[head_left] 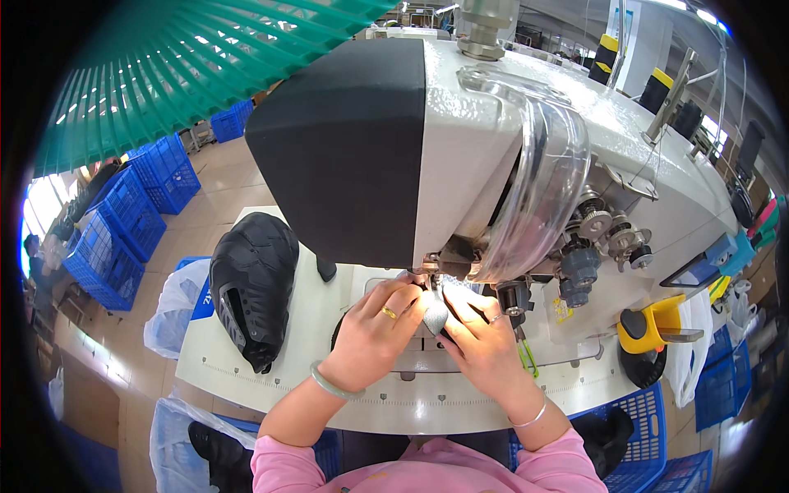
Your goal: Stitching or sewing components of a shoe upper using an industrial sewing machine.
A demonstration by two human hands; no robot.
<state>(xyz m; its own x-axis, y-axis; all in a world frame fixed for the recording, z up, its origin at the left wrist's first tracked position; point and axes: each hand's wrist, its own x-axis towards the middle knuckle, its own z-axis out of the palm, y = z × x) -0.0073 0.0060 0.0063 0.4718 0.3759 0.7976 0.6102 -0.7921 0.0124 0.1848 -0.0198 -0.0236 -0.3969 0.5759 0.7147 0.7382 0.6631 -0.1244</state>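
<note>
Under the needle and presser foot [431, 264] of a large white and black sewing machine [468, 123] lies a small piece of grey textured fabric [435, 316], lit by the machine's lamp. My left hand [374, 333] grips the fabric from the left, its fingers bent and close to the needle. From the other side my right hand [486, 345] holds the fabric's right edge between thumb and fingers. Most of the piece is covered by my hands, so its full shape cannot be seen. A stack of black shoe uppers [256, 283] rests on the white sewing table [329, 394] at the left.
Green-handled snips [527, 355] lie right of my right hand. A yellow holder [657, 324] sits at the table's right end. Blue crates [107, 263] stand on the floor at left, and another crate [645, 419] is below right. A green fan guard [189, 90] hangs at upper left.
</note>
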